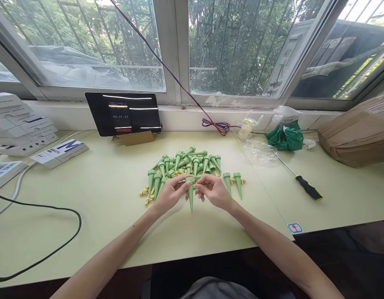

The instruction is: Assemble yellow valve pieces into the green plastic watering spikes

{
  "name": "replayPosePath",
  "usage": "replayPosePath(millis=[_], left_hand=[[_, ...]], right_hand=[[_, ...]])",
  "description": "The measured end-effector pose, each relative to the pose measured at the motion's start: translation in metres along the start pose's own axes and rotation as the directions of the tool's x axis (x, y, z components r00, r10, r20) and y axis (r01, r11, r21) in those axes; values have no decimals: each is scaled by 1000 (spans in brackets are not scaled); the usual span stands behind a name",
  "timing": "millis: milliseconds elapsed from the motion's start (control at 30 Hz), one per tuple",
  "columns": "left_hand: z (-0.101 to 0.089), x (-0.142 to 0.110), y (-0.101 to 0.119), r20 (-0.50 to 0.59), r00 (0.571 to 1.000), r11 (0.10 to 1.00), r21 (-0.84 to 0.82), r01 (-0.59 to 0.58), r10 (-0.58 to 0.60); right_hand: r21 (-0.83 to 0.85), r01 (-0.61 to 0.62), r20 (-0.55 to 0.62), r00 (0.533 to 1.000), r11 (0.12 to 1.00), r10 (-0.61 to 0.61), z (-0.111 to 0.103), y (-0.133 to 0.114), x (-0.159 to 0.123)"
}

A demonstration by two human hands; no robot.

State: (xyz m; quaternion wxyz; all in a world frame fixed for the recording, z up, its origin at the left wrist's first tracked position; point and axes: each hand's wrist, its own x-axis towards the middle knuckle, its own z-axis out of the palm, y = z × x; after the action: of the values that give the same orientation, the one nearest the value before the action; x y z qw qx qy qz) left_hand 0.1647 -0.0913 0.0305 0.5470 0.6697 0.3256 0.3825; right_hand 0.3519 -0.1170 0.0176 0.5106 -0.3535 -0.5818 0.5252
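Note:
My left hand [169, 193] grips a green plastic plant-watering spike [191, 200] by its capped top, its point hanging down toward the table front. On the other side of the cap, my right hand [214, 192] has its thumb and fingers pinched together close against the spike. Something small and yellowish shows at those fingertips, but I cannot make out what it is. Just behind both hands lies a pile of similar green spikes [178, 160], with small yellow valve pieces [145, 192] among them. Two more spikes [237, 182] lie to the right of my right hand.
A screwdriver [308, 187], a green plastic bag [285, 136] and a large brown package [356, 128] are on the right. A phone timer [120, 118] leans on a dark screen [95, 114] at the back. White boxes [20, 120] and a black cable [76, 216] occupy the left.

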Motion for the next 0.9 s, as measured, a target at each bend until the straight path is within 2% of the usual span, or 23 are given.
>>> replayPosePath(millis=[200,567,733,900], left_hand=[[0,1,1,-9,999,999,32,-42,43],[1,0,3,-13,1000,1000,-3,26,-26],[-1,1,6,-9,1000,992,127,-17,18],[-10,4,2,87,992,960,255,-112,92]], right_hand=[[32,-43,1,999,999,43,1,-5,0],[5,-5,-10,1000,1000,5,1,-1,0],[-24,-49,17,999,999,49,1,-5,-1],[-91,-102,105,988,991,111,-3,-10,1]])
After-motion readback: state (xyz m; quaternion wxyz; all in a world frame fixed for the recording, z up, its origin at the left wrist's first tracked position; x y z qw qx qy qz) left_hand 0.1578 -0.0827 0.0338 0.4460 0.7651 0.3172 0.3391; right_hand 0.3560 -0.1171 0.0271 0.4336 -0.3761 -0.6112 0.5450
